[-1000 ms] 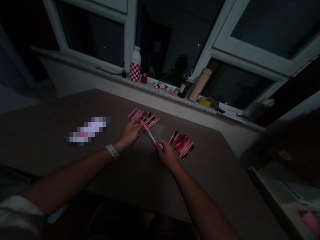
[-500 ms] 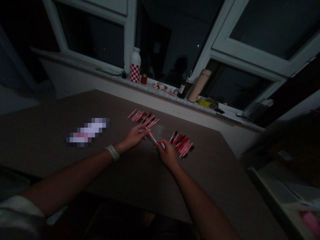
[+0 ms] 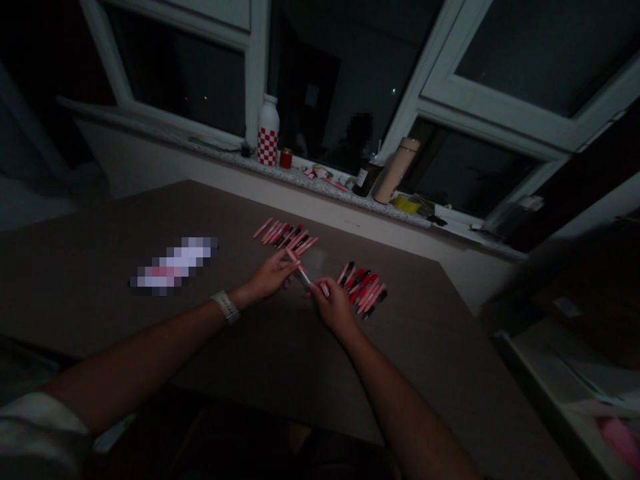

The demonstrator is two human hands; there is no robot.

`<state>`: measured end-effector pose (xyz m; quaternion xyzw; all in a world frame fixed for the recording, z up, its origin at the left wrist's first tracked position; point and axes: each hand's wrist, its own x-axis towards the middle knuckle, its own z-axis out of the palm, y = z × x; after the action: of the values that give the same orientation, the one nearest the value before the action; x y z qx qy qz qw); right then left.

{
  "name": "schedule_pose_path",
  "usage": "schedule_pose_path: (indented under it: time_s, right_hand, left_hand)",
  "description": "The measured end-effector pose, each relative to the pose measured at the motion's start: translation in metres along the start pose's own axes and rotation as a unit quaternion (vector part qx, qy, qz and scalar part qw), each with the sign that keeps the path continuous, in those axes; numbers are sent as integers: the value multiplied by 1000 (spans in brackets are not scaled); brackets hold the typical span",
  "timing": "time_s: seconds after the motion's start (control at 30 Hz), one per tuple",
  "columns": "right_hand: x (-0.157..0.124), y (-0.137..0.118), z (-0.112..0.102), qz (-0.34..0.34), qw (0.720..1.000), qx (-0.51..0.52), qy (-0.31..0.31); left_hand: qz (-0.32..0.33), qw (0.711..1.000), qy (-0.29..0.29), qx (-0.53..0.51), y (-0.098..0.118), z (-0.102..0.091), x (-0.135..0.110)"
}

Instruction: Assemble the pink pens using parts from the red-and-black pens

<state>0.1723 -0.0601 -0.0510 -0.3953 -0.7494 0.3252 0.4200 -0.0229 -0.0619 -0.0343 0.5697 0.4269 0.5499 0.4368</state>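
A slim pink-and-white pen (image 3: 305, 275) spans the gap between my two hands, slanting down to the right just above the table. My left hand (image 3: 273, 273) pinches its upper end, and a pink tip pokes out past the thumb. The lower part is gripped by my right hand (image 3: 335, 305), with a pink-and-white end showing above those fingers. Whether the cap is on or off, I cannot tell in the dim light. Behind my left hand lies a row of pink, red and black pens (image 3: 285, 235). A second pile of similar pens (image 3: 367, 288) is right beside my right hand.
The brown table (image 3: 200, 207) runs up to a windowsill. A pixelated flat object (image 3: 173, 267) lies at its left. On the sill stand a red-and-white checked bottle (image 3: 268, 133), a small red jar (image 3: 285, 159), a beige flask (image 3: 397, 170) and a yellow item (image 3: 407, 203).
My left hand has shifted slightly and more of the pen's pink upper end now shows above its thumb. My right hand stays nearly still, and both pen groups look unchanged.
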Motion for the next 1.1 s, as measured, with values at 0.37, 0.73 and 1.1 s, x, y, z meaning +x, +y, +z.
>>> schedule_pose_path:
  time_s: [0.37, 0.73, 1.1]
  right_hand:
    - [-2, -7, -1, -8, 997, -63, -34]
    - [-5, -4, 3, -56, 994, -80, -58]
    - [-5, -4, 10, -5, 998, -57, -14]
  left_hand:
    - [15, 996, 83, -40, 13, 5, -4]
    - [18, 998, 30, -44, 6, 9, -7]
    - [30, 999, 5, 20, 8, 25, -14]
